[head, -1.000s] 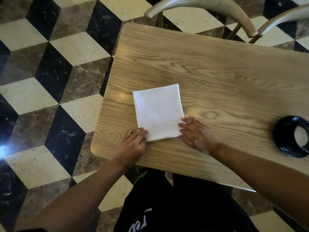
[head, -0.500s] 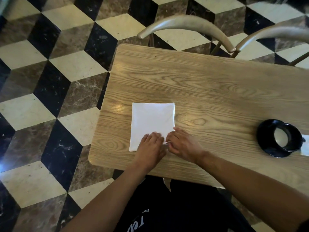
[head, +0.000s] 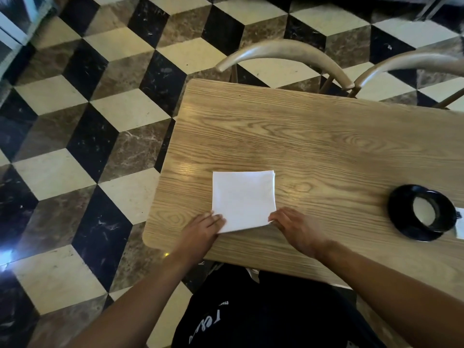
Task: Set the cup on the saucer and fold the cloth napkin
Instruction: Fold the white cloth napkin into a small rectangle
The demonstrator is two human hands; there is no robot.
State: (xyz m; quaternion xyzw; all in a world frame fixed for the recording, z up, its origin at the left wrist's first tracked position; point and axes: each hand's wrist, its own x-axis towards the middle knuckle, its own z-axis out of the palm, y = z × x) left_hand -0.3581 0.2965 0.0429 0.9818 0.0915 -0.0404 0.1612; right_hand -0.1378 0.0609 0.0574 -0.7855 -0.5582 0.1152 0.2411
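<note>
- Head view: both hands have parted from the middle; left hand (head: 204, 226) and right hand (head: 292, 226) lie flat, holding nothing, on the napkin's (head: 243, 200) near corners.
- Napkin looks folded square on the bench (head: 326, 146); cup (head: 433, 213) sits on its saucer (head: 399, 217).

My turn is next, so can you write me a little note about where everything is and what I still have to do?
Left hand: flat on the napkin's near left corner.
Right hand: fingers at its near right corner; whether it pinches the edge I cannot tell.
White napkin: folded into a small square, lying flat near the table front edge.
Black cup already sits on the black saucer, far right.
Left: press the fold flat or fold once more.
</note>
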